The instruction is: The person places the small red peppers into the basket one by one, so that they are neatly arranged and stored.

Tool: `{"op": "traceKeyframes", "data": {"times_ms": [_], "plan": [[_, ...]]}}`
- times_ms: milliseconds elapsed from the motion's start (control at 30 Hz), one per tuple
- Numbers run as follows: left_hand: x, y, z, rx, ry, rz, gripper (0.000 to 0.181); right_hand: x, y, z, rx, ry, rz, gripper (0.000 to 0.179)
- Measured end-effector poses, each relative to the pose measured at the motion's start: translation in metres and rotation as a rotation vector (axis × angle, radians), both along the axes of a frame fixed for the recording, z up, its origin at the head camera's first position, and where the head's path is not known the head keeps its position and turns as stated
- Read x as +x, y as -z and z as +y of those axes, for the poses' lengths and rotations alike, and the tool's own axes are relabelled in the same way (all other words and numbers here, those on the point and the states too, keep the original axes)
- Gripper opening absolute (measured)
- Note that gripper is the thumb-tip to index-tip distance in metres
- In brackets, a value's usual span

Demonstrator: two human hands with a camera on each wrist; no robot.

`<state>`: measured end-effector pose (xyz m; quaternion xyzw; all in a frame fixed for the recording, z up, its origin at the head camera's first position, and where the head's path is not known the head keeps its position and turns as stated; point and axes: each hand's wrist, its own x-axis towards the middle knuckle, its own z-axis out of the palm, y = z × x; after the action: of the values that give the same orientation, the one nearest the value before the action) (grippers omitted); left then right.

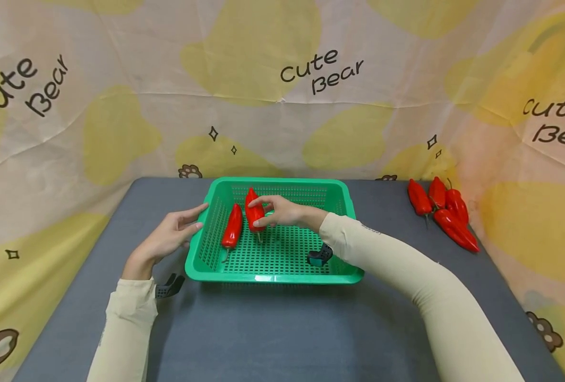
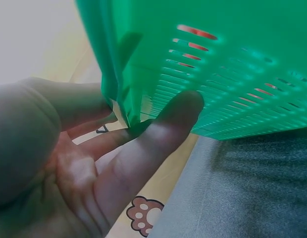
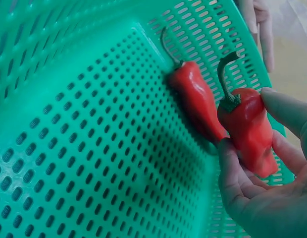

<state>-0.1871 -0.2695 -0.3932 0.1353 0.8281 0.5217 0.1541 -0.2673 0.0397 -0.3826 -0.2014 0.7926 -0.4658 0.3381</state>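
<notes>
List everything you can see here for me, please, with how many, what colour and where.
Basket: one, green, on the table
Held pepper: one, red, over the basket
Lying pepper: one, red, in the basket's left part
Grouped peppers: four, red, table's far right
Table: one, grey, below everything
Printed cloth: count unclear, cream and yellow, behind and beside the table
Wrist devices: two, dark, one per wrist
Sleeves: two, cream, on the arms
Left hand: one, bare, at the basket's left rim
Right hand: one, bare, holding a pepper

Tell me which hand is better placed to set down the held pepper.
Probably the right hand: it pinches the pepper inside the basket, whereas the left hand is outside, holding no pepper.
</notes>
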Motion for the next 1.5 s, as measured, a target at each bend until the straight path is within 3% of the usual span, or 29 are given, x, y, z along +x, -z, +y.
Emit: {"op": "traceKeyframes", "data": {"times_ms": [633,933,1500], "plan": [[0.000,-0.003,0.001,0.002,-0.003,0.003,0.060,0.004,0.011,-0.010,0.073,-0.056,-0.033,0.055],[0.000,-0.003,0.001,-0.006,-0.010,-0.002,0.060,0.009,0.013,-0.018,0.099,-0.042,-0.089,0.050],[0.001,-0.003,0.002,-0.014,-0.021,-0.006,0.059,0.014,0.017,-0.032,0.147,-0.051,-0.108,0.053]]}}
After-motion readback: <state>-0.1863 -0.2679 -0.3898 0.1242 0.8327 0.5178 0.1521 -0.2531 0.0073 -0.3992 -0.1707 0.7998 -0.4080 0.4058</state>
